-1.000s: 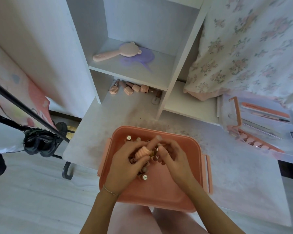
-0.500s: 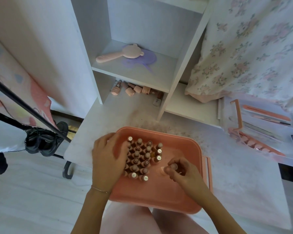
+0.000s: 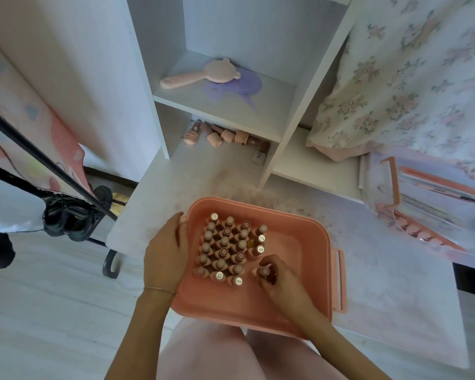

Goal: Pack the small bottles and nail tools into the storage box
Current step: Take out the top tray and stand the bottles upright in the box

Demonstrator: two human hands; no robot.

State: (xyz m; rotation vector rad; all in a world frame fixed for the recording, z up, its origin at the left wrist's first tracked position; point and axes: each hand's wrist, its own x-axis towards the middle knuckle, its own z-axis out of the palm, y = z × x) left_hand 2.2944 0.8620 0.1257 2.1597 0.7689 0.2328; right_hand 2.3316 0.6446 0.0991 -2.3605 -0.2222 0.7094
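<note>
A salmon-pink storage box point(image 3: 299, 292) sits on the white desk in front of me. Several small bottles point(image 3: 228, 248) stand upright in rows in its left half. My right hand point(image 3: 280, 281) pinches one small bottle point(image 3: 263, 271) by its cap, just right of the rows' near end. My left hand point(image 3: 166, 253) rests flat over the box's left rim, fingers straight along the wall. More small bottles and sponges point(image 3: 222, 134) lie in the low shelf recess. A clear tray with nail tools point(image 3: 433, 204) lies at the right.
A pink hairbrush point(image 3: 200, 75) and a purple comb point(image 3: 239, 86) lie on the upper shelf. Floral fabric point(image 3: 412, 78) hangs at the right. A black stand with cables point(image 3: 69, 212) is left of the desk. My knees are under the box's near edge.
Both hands were together over the bottles a second ago. My left hand has moved out to the box's left rim. My right hand has drawn to the right with one bottle and set it lower.
</note>
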